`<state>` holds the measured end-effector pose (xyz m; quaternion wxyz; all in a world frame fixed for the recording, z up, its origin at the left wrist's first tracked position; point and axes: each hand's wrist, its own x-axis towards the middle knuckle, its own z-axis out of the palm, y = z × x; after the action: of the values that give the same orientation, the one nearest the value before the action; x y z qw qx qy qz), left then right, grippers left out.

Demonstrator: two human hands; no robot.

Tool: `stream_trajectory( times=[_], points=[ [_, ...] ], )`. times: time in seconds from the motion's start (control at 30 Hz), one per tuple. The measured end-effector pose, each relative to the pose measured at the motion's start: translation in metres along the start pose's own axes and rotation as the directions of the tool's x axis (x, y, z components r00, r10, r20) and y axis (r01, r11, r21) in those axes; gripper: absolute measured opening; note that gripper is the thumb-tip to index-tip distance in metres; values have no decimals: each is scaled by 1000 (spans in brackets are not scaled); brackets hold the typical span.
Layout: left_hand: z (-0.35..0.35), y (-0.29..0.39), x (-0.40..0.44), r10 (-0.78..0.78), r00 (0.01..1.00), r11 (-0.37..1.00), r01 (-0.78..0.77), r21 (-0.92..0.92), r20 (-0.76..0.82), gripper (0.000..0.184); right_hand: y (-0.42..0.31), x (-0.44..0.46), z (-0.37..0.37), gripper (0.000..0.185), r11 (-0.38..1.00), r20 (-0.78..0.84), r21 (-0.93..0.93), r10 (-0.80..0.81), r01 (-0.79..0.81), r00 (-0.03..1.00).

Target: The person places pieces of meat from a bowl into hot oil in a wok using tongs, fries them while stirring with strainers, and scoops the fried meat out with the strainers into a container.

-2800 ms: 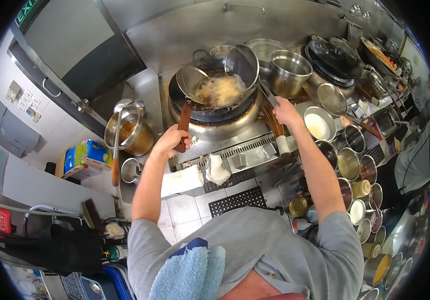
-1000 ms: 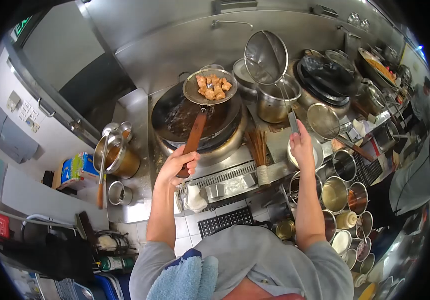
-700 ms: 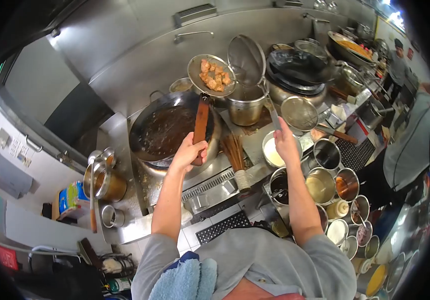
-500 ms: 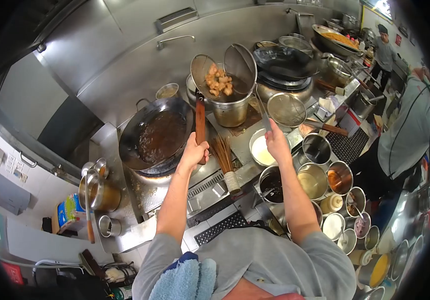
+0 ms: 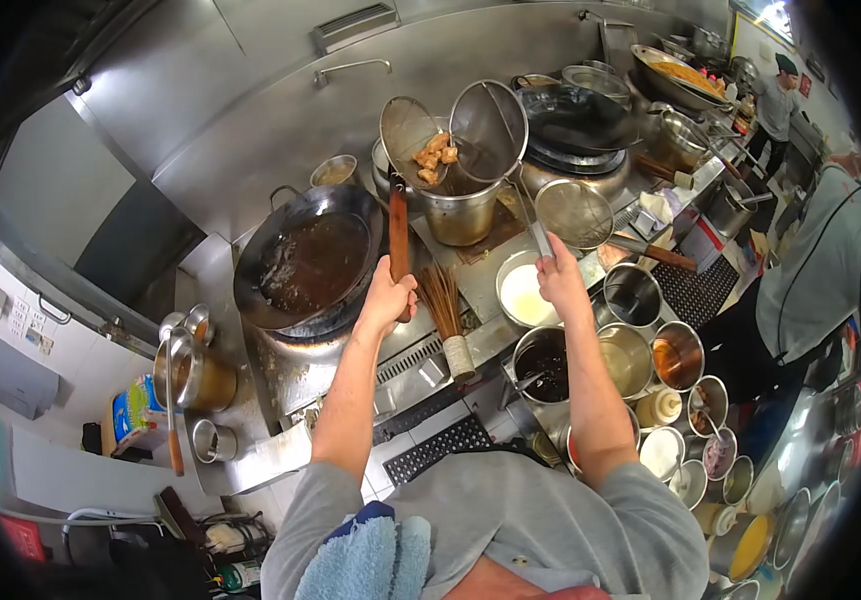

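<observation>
My left hand (image 5: 390, 296) is closed round the brown wooden handle of a strainer (image 5: 402, 122), tilted to the right with browned food pieces (image 5: 434, 158) at its right edge. My right hand (image 5: 560, 275) grips the metal handle of a round mesh sieve (image 5: 495, 120). The two mesh bowls are side by side over a tall steel pot (image 5: 460, 216); whether they touch the pot I cannot tell. To the left sits a large black wok (image 5: 305, 262) with dark oil. A bundled bamboo brush (image 5: 457, 350) lies just right of my left hand.
Steel pots of sauces (image 5: 625, 360) and a bowl of white liquid (image 5: 527, 292) stand at the right. Another strainer (image 5: 574, 215) lies behind my right hand. A black wok (image 5: 575, 118) is on the back burner. Two people (image 5: 810, 270) are at the far right.
Both strainers have gone from the left wok to above the steel pot on the right. The food strainer has tipped, and fewer pieces show in it than before. The view has turned right.
</observation>
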<state>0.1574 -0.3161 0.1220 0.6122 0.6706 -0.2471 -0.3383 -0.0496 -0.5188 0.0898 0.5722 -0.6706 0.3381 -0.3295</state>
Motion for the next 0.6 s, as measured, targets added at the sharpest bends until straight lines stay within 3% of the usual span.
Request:
stream_trajectory(
  times=[0.23, 0.33, 0.4, 0.43, 0.47, 0.53, 0.6],
  points=[
    [2, 5, -7, 121, 989, 933, -85, 350, -82, 26, -4, -2, 4, 46, 913, -79, -342, -263, 222, 961],
    [-4, -9, 7, 227, 967, 864, -144, 482, -118, 27, -4, 3, 6, 46, 867, -123, -397, -375, 301, 919],
    [-7, -12, 11, 316, 941, 826, -209, 523, -123, 26, -11, 5, 4, 49, 954, -79, -235, -212, 188, 974],
    [-6, -7, 7, 263, 956, 878, -179, 444, -133, 25, -15, 6, 2, 50, 981, -47, -154, -127, 119, 991],
    [-5, -2, 2, 207, 968, 921, -145, 361, -139, 24, -19, 8, -1, 51, 996, 32, 90, -22, 19, 999],
    [4, 25, -17, 152, 983, 977, -135, 164, -99, 20, -27, 12, -7, 53, 826, 254, 509, 122, -240, 959],
    [3, 35, -18, 114, 990, 993, -116, -18, -83, 20, -37, 12, -6, 50, 733, 280, 607, 164, -307, 946]
  ],
)
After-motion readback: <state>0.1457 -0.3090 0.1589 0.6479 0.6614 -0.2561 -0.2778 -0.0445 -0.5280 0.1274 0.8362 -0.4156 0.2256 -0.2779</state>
